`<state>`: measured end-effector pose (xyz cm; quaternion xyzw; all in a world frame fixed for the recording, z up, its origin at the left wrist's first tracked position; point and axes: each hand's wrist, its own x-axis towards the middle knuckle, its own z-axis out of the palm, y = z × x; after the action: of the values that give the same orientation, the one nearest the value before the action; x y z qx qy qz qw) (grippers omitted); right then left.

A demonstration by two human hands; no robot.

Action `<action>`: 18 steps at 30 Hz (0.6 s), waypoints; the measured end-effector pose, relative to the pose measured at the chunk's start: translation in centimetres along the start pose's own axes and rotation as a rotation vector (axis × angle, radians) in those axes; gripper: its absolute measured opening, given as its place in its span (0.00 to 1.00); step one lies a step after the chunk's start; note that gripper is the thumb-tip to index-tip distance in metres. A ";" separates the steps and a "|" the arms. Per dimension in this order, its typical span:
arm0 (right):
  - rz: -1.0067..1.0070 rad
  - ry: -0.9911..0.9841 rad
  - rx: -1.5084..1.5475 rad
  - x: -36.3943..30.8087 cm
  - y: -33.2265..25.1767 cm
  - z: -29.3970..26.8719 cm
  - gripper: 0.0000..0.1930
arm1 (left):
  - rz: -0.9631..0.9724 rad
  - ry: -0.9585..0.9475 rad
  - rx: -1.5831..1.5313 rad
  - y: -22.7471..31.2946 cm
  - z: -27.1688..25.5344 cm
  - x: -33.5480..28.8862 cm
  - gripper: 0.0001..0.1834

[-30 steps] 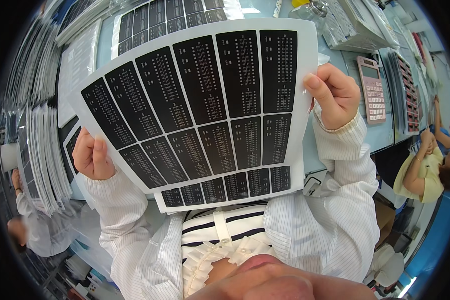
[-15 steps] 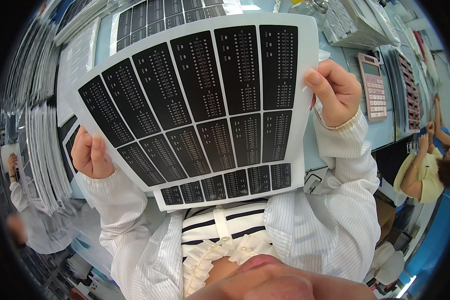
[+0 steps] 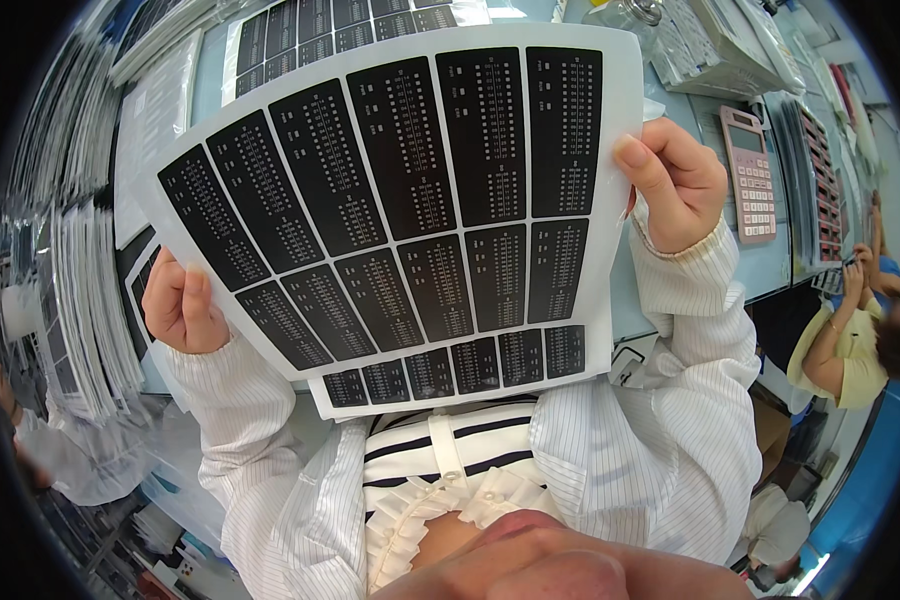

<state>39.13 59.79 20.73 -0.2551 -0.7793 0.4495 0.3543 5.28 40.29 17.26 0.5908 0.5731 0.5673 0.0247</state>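
A white sheet printed with rows of black rectangular panels (image 3: 400, 160) is held up in front of me, raised off the table and slightly curved. My left hand (image 3: 183, 305) pinches its left edge between thumb and curled fingers. At the right edge my right hand (image 3: 675, 185) grips it the same way, thumb on the printed face. Below its lower edge shows another strip of white sheet with smaller-looking black panels (image 3: 455, 370), close to my chest; whether it is a separate sheet I cannot tell.
More black-panelled sheets (image 3: 345, 30) lie on the table beyond. A pink calculator (image 3: 749, 175) lies to the right, near a glass jar (image 3: 625, 14) and a stack of bagged white sheets (image 3: 715, 50). Packed sheets (image 3: 95, 310) stand at the left. A person in yellow (image 3: 840, 350) works at far right.
The sheet and both hands stay nearly in place, with only a slight shift of the sheet. At the far left, another person's arm has moved lower.
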 end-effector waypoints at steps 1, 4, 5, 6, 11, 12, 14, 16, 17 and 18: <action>-0.002 0.000 -0.004 0.0 0.0 0.0 0.09 | 0.009 -0.002 0.003 0.1 0.0 0.1 0.12; 0.013 0.004 0.009 0.0 0.0 0.0 0.09 | -0.006 -0.031 0.006 0.0 -0.5 0.0 0.12; 0.011 -0.001 0.014 0.0 0.0 0.0 0.09 | -0.008 -0.028 0.012 0.0 -0.6 0.0 0.12; 0.011 0.005 0.021 -0.1 0.0 0.1 0.09 | -0.006 -0.032 0.019 0.1 -0.6 0.0 0.12; 0.031 0.005 0.027 -0.1 0.1 0.2 0.09 | -0.010 -0.038 -0.028 0.1 -0.4 0.1 0.12; 0.021 0.005 0.027 -0.1 0.2 0.2 0.09 | -0.013 -0.036 -0.024 0.1 -0.5 0.0 0.12; 0.012 0.004 0.026 -0.1 0.2 0.2 0.09 | -0.024 -0.053 -0.019 0.1 -0.7 0.0 0.12; 0.029 0.000 0.029 -0.1 0.3 0.1 0.09 | -0.023 -0.052 -0.024 0.2 -0.6 0.1 0.12; 0.030 -0.001 0.029 0.0 0.4 0.1 0.09 | -0.020 -0.052 -0.030 0.2 -0.5 0.1 0.12; -0.005 0.006 0.036 0.1 0.6 0.1 0.09 | -0.021 -0.051 -0.031 0.1 -0.5 0.1 0.12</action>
<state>39.07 60.09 20.19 -0.2481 -0.7707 0.4616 0.3624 4.97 39.96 17.58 0.5985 0.5697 0.5605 0.0543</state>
